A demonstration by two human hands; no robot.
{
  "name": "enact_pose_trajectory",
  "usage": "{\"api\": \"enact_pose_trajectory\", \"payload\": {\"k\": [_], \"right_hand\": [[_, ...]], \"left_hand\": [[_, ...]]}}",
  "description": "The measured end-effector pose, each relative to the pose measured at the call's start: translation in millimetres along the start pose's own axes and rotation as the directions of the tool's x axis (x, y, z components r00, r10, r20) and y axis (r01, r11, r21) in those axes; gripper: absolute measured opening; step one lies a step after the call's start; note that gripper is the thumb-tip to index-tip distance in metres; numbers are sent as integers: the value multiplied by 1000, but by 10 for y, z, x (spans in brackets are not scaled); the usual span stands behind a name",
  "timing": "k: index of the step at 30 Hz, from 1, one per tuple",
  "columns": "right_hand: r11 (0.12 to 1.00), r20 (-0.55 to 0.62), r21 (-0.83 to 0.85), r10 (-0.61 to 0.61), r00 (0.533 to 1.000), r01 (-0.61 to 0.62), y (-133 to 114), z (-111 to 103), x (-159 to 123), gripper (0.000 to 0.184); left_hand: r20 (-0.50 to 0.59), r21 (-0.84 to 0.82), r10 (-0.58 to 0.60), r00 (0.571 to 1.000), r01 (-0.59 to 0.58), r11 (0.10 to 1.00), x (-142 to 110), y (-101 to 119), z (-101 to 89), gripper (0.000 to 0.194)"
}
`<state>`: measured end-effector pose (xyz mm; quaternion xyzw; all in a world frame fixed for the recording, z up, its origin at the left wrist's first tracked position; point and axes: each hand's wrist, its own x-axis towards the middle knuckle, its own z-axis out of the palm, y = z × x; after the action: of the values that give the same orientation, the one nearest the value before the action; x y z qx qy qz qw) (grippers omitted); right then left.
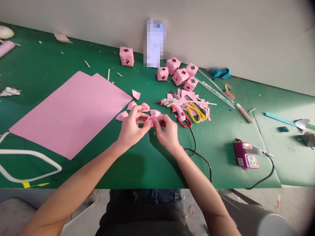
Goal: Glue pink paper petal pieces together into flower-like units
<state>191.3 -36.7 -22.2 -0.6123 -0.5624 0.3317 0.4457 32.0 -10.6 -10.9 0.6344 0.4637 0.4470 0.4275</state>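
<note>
Between my two hands is a small folded piece of pink paper (149, 122), partly hidden by the fingers. My left hand (133, 125) pinches it from the left; a reddish wrap shows on one fingertip. My right hand (167, 131) grips its right side between thumb and fingers. Just beyond lie several folded pink paper pieces (136, 94). To the right, a pink glue gun (177, 109) rests on pink paper scraps (189, 95) beside yellow-handled scissors (194, 113) and red-handled pliers (183, 124).
Large pink sheets (69, 114) cover the left of the green table (137, 173). Several pink paper polyhedra (180, 76) stand at the back near a blurred phone-like object (155, 42). A purple power socket (246, 155) and black cord (209, 164) lie right. A white loop (31, 152) lies left.
</note>
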Motion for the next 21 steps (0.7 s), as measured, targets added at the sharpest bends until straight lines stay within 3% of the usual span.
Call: {"api": "enact_pose_trajectory", "payload": {"k": [2,5,7,9,11,15,18,21], "right_hand": [[984,57,151,81,995,-89,-11,-10,17,34],[891,217,385,165,962,-240,-36,-61,55,56],[861,262,426,177,949,-278,-49,-107,71,66],[914,234,338,151,961,-225,-52,-147,73,65],[984,205,158,49,978,-82,-48,-173,65,57],[981,242,-60,-164,956,184,-39,-187,48,40],[972,179,-85,-201,963,218,-47,-188,45,38],[975,56,-96,-193,980,198,-63,-195,47,38]], "left_hand": [[-22,-1,-5,1000,5,1000,13,-12,-7,38],[-58,-8,-25,998,25,1000,41,-12,-25,36],[-64,-29,-48,997,46,999,55,-8,-34,38],[-54,-63,-78,996,75,995,60,-6,-38,41],[-25,-99,-110,994,107,989,54,-9,-38,45],[81,-166,-161,984,173,971,31,-5,-37,51],[121,-223,-146,982,171,960,24,27,-38,50],[93,-248,-102,990,122,961,31,71,-38,45]]}}
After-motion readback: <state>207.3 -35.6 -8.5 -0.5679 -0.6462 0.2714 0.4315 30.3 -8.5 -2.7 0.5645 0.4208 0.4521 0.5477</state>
